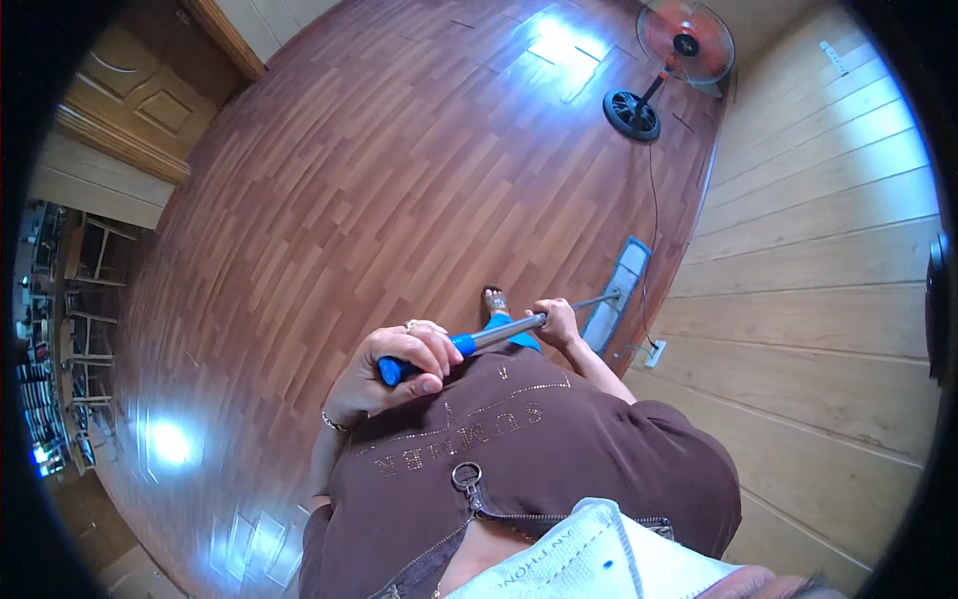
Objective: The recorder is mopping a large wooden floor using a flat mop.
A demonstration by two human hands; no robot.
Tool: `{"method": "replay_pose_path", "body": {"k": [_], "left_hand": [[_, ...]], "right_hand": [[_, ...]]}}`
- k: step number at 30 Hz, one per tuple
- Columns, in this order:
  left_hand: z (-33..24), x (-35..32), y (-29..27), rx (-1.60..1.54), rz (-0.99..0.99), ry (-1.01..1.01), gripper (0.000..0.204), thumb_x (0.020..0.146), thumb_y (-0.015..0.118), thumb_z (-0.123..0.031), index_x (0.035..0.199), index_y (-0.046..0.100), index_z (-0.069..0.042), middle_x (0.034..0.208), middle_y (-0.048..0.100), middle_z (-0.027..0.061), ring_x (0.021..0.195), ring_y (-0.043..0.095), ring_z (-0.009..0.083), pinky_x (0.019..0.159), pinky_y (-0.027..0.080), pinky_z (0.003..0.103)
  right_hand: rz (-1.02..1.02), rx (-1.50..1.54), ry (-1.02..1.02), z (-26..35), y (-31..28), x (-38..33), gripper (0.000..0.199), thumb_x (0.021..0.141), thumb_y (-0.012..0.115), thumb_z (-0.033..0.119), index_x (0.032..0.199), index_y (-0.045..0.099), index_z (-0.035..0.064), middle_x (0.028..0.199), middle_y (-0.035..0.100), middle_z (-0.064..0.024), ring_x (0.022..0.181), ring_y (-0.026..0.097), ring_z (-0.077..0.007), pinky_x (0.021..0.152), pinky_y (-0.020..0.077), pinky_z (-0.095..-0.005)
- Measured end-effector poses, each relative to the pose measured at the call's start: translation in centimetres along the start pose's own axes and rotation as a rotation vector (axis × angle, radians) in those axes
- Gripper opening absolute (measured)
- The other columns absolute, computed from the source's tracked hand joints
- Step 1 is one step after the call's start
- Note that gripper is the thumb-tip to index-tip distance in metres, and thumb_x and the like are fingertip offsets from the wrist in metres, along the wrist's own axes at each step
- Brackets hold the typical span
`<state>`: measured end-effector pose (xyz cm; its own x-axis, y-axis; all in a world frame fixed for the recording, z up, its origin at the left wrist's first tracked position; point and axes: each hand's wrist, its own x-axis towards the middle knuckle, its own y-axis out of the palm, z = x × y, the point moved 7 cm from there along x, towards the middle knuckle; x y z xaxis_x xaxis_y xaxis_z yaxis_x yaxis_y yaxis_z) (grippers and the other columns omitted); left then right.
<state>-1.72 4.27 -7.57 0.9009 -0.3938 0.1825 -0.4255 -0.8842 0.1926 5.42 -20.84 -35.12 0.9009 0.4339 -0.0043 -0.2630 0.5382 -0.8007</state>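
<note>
A flat mop's metal pole (504,331) runs across my front, its blue grip at the near left end. My left hand (404,361) is closed round that blue grip, with the rounded end poking out below the fingers. Farther along the pole, my right hand (555,321) wraps round the metal shaft. Beyond it the pole slants down to the right, to the long blue-and-grey mop head (616,295). That head lies on the wood-look floor (399,180) close to the right wall, beside a dark cord.
A standing fan (686,45) with a round black base is at the far right. Its cord (654,200) trails along the floor to a white socket (655,353) on the plank wall (798,319). A wooden door (140,85) is at far left, with shelves or racks (90,319) below.
</note>
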Motion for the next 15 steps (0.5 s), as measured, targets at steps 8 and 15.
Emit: {"method": "replay_pose_path", "body": {"k": [8,15], "left_hand": [[-1.0,5.4,0.1,0.129,-0.014,0.046,0.014,0.079,0.073,-0.009,0.073,0.063,-0.002,0.077,0.064,0.0057,0.089,0.063,0.0231,0.086,0.045,0.038],[-0.3,6.1,-0.7,0.259,-0.182,0.053,0.014,0.077,0.076,-0.009,0.076,0.063,-0.003,0.082,0.064,0.0052,0.093,0.061,0.023,0.088,0.044,0.039]], "right_hand": [[0.079,0.025,-0.037,-1.9,-3.3,6.1,0.03,0.079,0.066,0.034,0.062,0.06,0.0096,0.064,0.061,-0.0103,0.068,0.059,-0.0339,0.071,0.0441,-0.0422],[0.274,-0.135,-0.235,-3.9,-0.7,16.3,0.017,0.069,0.068,0.029,0.071,0.061,0.0135,0.081,0.061,-0.0057,0.092,0.059,-0.0292,0.075,0.0443,-0.0451]]}}
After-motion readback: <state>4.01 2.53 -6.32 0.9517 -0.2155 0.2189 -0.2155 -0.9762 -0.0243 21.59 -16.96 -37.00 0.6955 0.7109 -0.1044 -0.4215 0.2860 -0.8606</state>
